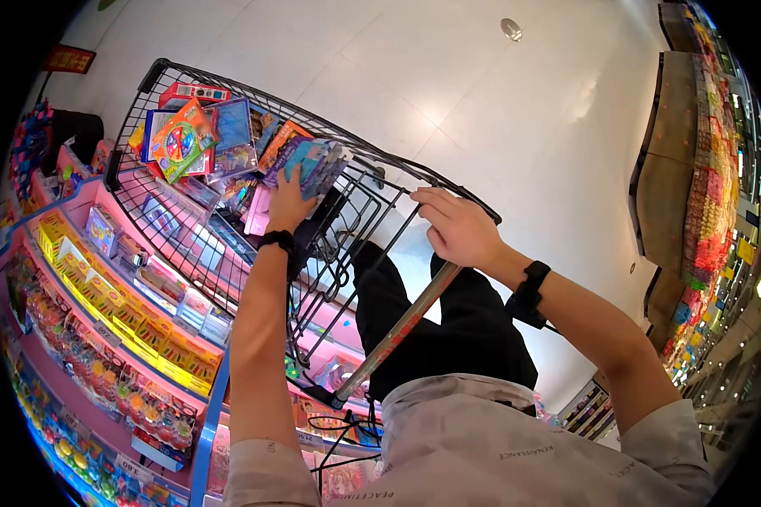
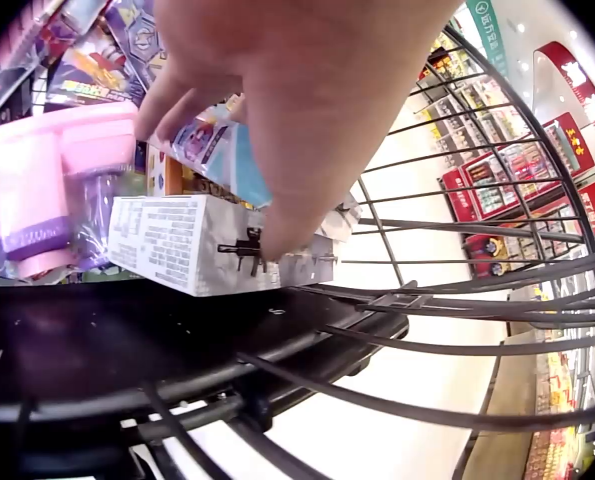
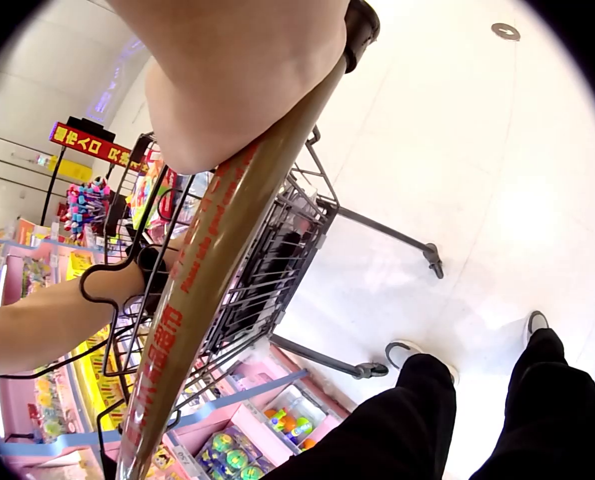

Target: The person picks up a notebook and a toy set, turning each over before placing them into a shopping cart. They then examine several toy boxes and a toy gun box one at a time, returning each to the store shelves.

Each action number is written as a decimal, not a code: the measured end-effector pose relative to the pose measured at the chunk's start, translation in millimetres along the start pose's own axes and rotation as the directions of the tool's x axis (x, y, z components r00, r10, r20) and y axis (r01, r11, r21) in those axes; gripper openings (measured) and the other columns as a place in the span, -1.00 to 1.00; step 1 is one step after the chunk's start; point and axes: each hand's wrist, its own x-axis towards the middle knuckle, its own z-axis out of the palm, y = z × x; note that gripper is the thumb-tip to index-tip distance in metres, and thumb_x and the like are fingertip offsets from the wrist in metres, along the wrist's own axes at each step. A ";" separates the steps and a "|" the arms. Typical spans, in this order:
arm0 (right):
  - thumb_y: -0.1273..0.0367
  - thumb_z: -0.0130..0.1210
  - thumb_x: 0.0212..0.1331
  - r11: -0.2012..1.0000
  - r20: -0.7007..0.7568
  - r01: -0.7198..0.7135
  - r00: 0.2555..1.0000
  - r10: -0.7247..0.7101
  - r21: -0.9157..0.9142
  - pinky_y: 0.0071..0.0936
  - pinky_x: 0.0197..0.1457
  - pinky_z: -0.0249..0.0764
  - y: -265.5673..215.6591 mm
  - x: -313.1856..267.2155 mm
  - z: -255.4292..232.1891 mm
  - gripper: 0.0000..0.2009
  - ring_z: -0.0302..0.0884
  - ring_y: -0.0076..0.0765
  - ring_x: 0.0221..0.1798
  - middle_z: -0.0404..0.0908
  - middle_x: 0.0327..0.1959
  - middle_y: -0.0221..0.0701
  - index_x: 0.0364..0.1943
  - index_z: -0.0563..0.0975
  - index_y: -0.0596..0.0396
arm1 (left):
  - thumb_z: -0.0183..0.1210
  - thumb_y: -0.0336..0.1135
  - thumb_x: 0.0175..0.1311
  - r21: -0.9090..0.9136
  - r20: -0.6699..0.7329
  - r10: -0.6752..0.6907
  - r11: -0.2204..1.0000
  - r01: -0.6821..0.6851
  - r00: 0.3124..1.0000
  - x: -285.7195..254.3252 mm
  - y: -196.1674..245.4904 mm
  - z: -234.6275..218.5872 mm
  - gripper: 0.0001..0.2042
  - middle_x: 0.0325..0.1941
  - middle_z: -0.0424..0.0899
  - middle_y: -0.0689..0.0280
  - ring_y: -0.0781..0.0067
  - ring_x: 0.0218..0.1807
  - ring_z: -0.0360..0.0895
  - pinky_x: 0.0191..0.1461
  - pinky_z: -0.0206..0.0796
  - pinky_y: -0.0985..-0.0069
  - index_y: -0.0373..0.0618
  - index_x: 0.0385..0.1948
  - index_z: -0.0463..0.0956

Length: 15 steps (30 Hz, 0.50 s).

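Observation:
My left hand (image 1: 289,205) reaches down into a black wire shopping cart (image 1: 254,89), its fingers spread over a light-blue plastic pack (image 1: 311,157). In the left wrist view, the thumb lies against a white box (image 2: 158,235) with a rifle picture, and part of the blue pack (image 2: 246,170) shows between thumb and fingers. A pink plastic item (image 2: 68,150) lies beside them. My right hand (image 1: 461,230) holds the upper end of the cart's handle (image 1: 406,325), a bronze-coloured bar with red lettering. Seen from the right wrist, the hand (image 3: 243,85) wraps over that bar (image 3: 213,235).
Packaged toys fill the cart's far end, including an orange-and-green packet (image 1: 182,142). Pink shelves (image 1: 76,211) with yellow boxes run along the cart's left side. Colourful goods line a shelf (image 1: 706,203) at the far right. The cart's wheel (image 3: 371,370) stands near the person's shoes.

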 end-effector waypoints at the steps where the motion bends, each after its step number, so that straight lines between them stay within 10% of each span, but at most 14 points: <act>1: 0.49 0.07 -0.04 1.000 0.005 -0.008 1.000 0.008 0.006 -0.39 -0.07 0.55 -0.8 0.2 -1.1 -0.79 0.46 -0.28 0.16 0.50 0.09 -0.35 -0.25 0.47 0.15 | 0.31 -0.11 0.12 -0.082 -0.109 0.066 0.994 -0.075 0.992 2.7 -6.6 8.5 -0.33 0.30 0.31 -0.08 -0.09 0.26 0.35 0.31 0.24 0.22 -0.10 0.27 0.28; 4: 0.56 0.05 -0.12 0.999 -0.021 -0.015 1.000 0.015 0.031 -0.40 -0.04 0.55 -1.3 1.5 -1.9 -0.81 0.48 -0.26 0.15 0.50 0.08 -0.36 -0.33 0.46 0.15 | 0.28 -0.24 0.19 -0.214 -0.458 0.224 0.912 -0.351 0.861 5.9 -40.7 5.1 -0.45 0.19 0.44 -0.05 -0.01 0.17 0.47 0.10 0.42 0.21 -0.25 0.20 0.34; 6: 0.55 0.05 -0.12 0.999 -0.021 -0.018 1.000 0.019 0.030 -0.40 -0.04 0.55 -2.2 1.1 -2.1 -0.81 0.48 -0.27 0.15 0.50 0.09 -0.37 -0.33 0.46 0.15 | 0.23 -0.27 0.27 -0.589 -0.333 -0.197 0.807 -0.040 0.922 -4.5 -43.9 -22.7 -0.55 0.14 0.49 -0.02 0.19 0.05 0.58 -0.05 0.50 0.35 -0.31 0.13 0.38; 9: 0.54 0.05 -0.11 0.999 -0.007 -0.021 1.000 0.022 0.028 -0.40 -0.04 0.55 -2.0 2.6 -3.6 -0.82 0.48 -0.28 0.15 0.50 0.10 -0.37 -0.34 0.47 0.14 | 0.23 -0.20 0.28 -0.918 -0.294 -0.442 0.379 -0.120 0.847 6.9 -105.2 -13.2 -0.58 -0.06 0.62 0.11 0.41 -0.23 0.63 -0.26 0.48 0.52 -0.24 0.07 0.43; 12: 0.52 0.06 -0.08 1.000 0.009 -0.011 1.000 0.011 0.026 -0.39 -0.02 0.54 0.1 3.5 -3.6 -0.81 0.46 -0.27 0.17 0.50 0.11 -0.35 -0.30 0.48 0.14 | 0.26 -0.18 0.24 -0.542 -0.337 -0.228 0.840 0.009 0.913 6.1 -135.8 -0.4 -0.52 -0.07 0.61 0.11 0.39 -0.23 0.61 -0.20 0.47 0.51 -0.25 0.11 0.40; 15: 0.48 0.07 -0.02 0.999 0.039 -0.016 0.999 0.014 0.039 -0.38 0.00 0.53 0.9 2.9 -5.0 -0.78 0.43 -0.27 0.21 0.50 0.11 -0.33 -0.22 0.49 0.16 | 0.30 -0.13 0.19 -0.440 -0.229 -0.021 0.894 -0.085 0.973 3.1 -121.7 9.0 -0.47 -0.04 0.60 0.12 0.34 -0.17 0.59 -0.11 0.44 0.47 -0.24 0.11 0.40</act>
